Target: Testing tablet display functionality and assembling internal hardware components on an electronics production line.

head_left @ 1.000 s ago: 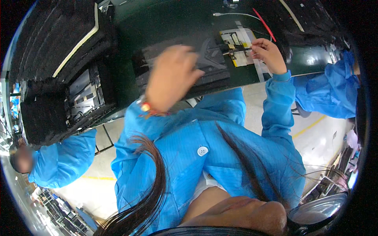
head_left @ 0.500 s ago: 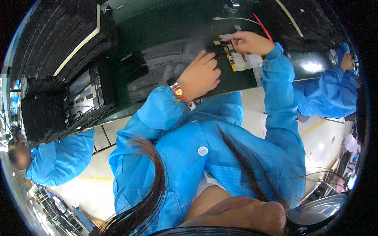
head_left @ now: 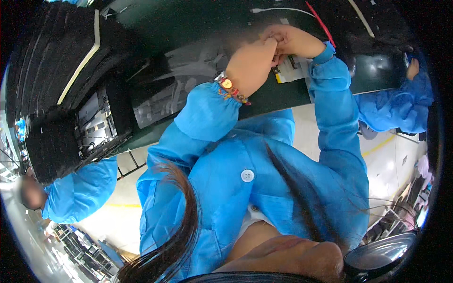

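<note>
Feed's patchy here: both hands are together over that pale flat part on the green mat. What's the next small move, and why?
Probably keep the left hand steadying while the right hand finishes its fingertip work on the pale flat part: both hands meet right above it, and what they pinch is hidden.

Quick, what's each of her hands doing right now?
Left hand: fingers curled, meeting the right hand over the small pale part; whether it grips cannot be told.
Right hand: fingers curled at the same spot; grip cannot be told.
</note>
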`<control>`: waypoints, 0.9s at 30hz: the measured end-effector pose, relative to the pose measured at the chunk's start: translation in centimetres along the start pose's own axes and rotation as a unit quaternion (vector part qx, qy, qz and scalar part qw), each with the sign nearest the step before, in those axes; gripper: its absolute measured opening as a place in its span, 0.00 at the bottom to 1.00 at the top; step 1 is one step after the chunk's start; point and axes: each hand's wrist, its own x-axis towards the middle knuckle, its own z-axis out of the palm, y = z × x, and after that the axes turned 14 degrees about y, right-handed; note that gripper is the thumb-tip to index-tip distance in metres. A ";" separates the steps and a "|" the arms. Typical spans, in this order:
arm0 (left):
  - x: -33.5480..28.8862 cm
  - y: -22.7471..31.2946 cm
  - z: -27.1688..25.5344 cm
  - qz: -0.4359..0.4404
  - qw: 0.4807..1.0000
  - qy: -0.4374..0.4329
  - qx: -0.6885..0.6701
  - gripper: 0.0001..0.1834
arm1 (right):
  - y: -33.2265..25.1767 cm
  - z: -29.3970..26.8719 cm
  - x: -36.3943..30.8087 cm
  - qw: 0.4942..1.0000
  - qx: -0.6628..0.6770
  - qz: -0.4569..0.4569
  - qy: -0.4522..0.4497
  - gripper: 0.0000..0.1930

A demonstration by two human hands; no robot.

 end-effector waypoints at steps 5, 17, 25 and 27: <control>-0.1 -0.9 0.4 -0.006 0.999 -0.014 -0.031 0.18 | -1.2 0.6 -0.8 0.989 -0.126 -0.040 0.062 0.13; -1.2 -2.4 -0.4 0.009 0.999 0.006 0.031 0.07 | -1.4 0.2 -1.7 0.986 -0.133 -0.036 0.090 0.11; -1.6 -2.6 -0.6 0.006 1.000 -0.002 0.030 0.07 | -0.8 0.1 -1.3 0.984 -0.144 -0.051 0.094 0.11; -1.5 -2.6 -0.3 0.010 1.000 -0.004 0.028 0.07 | -0.5 -0.1 -1.5 0.983 -0.150 -0.042 0.099 0.11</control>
